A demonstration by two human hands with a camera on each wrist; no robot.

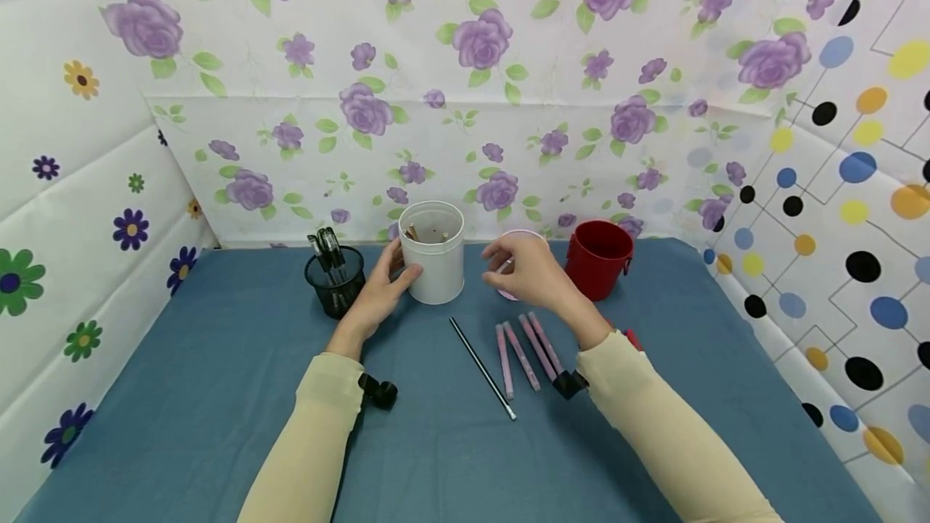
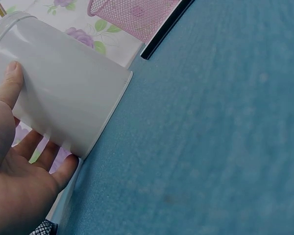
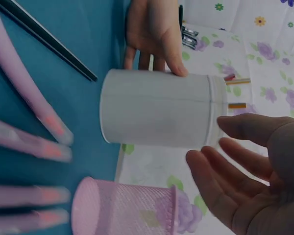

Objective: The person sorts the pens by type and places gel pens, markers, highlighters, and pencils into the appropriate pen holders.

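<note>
White container (image 1: pixel 436 277) upright on the blue bench (image 1: pixel 182 426), near the back edge, pencils (image 1: pixel 411 232) standing inside. Left hand (image 1: pixel 379 285) stretched forward from the lower left, palm turned toward the container's left side; grip clamped on the white container, thumb across the near face, fingers curved round the far side. Right hand (image 1: pixel 534 269) stretched in from the lower right, angled leftward above the bench, just beside the container's rim; grip apart, thumb and loosely bent fingers with a gap between. Pink mesh holder (image 3: pixel 90 205) partly behind the right hand, red bucket (image 1: pixel 599 265) farther right, black mesh holder (image 1: pixel 337 301) with pens (image 1: pixel 328 253) near the left hand. Narrow room between container and pink mesh holder. Nearer, a dark pencil (image 1: pixel 483 370) lying aslant, and four pink tubes (image 1: pixel 504 361) in two loose pairs. By the right sleeve (image 1: pixel 639 402), a red item (image 1: pixel 634 340), too hidden to identify. Back edge close against flowered cloth (image 1: pixel 436 144); wide room left of the left sleeve (image 1: pixel 320 410).
</note>
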